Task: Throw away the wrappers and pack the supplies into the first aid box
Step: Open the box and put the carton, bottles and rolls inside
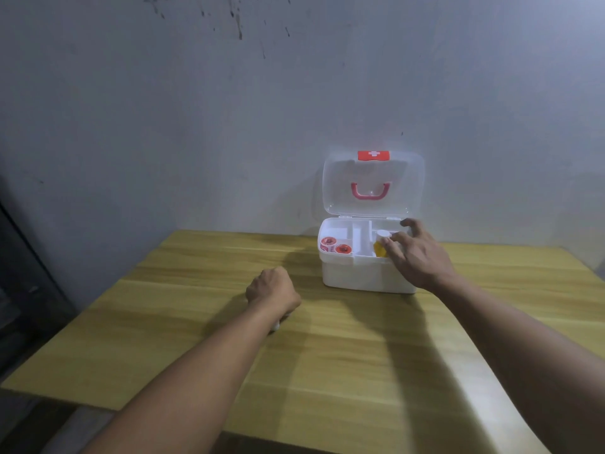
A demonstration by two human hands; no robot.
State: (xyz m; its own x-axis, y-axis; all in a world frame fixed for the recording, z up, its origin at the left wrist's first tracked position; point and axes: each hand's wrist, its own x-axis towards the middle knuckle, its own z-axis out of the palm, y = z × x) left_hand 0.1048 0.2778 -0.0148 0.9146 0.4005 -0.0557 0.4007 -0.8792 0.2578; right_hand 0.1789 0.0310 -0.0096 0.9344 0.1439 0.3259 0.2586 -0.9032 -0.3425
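right hand (pixel 420 253) spread, touching bottle (pixel 381 236) in first aid box (pixel 353 273) right compartment | left hand (pixel 271 288) curled; hold unclear

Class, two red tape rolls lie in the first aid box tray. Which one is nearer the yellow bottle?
The roll beside the middle divider of the tray; the other roll sits at the left wall, farther from the yellow bottle.

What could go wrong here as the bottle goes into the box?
The yellow bottle sits in the right compartment of the first aid box, under the fingers of the right hand; if left standing, the lid may not close. A white scrap peeks from under the curled left hand; it could be forgotten instead of binned.
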